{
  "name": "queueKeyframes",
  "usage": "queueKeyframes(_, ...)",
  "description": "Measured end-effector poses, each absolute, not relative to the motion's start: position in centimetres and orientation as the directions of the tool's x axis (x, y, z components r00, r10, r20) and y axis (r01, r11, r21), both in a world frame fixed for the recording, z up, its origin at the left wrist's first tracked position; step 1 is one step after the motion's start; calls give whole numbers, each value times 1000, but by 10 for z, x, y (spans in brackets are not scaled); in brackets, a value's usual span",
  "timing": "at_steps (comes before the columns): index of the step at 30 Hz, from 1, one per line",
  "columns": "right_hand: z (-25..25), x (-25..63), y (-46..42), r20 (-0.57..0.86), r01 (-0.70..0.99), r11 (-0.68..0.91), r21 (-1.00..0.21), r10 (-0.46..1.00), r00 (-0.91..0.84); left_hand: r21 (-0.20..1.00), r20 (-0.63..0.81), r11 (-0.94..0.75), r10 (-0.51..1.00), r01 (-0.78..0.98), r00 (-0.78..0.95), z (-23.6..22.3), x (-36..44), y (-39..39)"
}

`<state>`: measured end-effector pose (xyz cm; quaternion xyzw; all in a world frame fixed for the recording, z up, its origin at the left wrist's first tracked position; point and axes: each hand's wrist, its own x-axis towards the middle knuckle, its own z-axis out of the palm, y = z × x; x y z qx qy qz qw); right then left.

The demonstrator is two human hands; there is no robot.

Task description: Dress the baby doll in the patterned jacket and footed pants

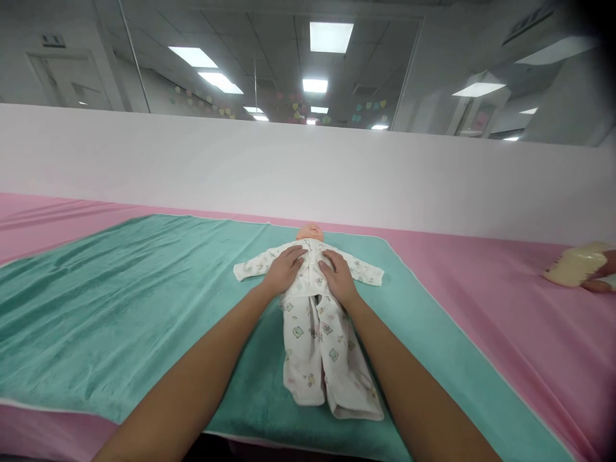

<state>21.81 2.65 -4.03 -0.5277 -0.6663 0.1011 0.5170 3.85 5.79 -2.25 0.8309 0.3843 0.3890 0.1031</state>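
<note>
A baby doll lies on its back on a green blanket, its head toward the wall. It wears a white printed top with both sleeves spread sideways and matching white trousers with legs toward me. Flat on the left side of the doll's chest rests my left hand, fingers stretched out. My right hand lies on the other side of the chest, fingers extended over the top. Neither hand grips anything. The trouser legs lie between my forearms.
Pink cloth covers the surface around the blanket. At the far right another person's hand holds a pale yellow object, perhaps a bottle. Behind stands a white low wall with glass above it reflecting ceiling lights.
</note>
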Motion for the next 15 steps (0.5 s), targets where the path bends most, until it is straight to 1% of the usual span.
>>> queueKeyframes(2,-51,235,35,489,643,330,-691,868,80,446,514,-628,763,638,393,-30,28,65)
queueKeyframes(3,-57,245,39,444,685,274,-676,892,81,414,489,-594,784,690,382,-34,20,69)
queueKeyframes(4,-62,256,42,407,738,220,-638,910,80,369,467,-559,802,743,372,-38,10,72)
queueKeyframes(7,-72,293,45,342,886,87,-455,936,84,212,399,-445,852,870,339,-46,-25,80)
queueKeyframes(8,-74,307,44,328,914,41,-403,939,102,180,363,-390,880,903,307,-47,-37,81)
queueKeyframes(10,-77,334,41,297,938,-54,-341,941,162,139,307,-275,925,951,223,-47,-58,84)
queueKeyframes(11,-77,348,39,279,940,-90,-329,942,188,123,300,-227,936,966,182,-46,-66,84)
queueKeyframes(13,-78,371,37,262,932,-127,-339,939,223,110,339,-140,936,984,95,-44,-76,85)
queueKeyframes(15,-77,386,37,275,900,-182,-395,912,305,141,387,-38,922,989,-19,-41,-80,86)
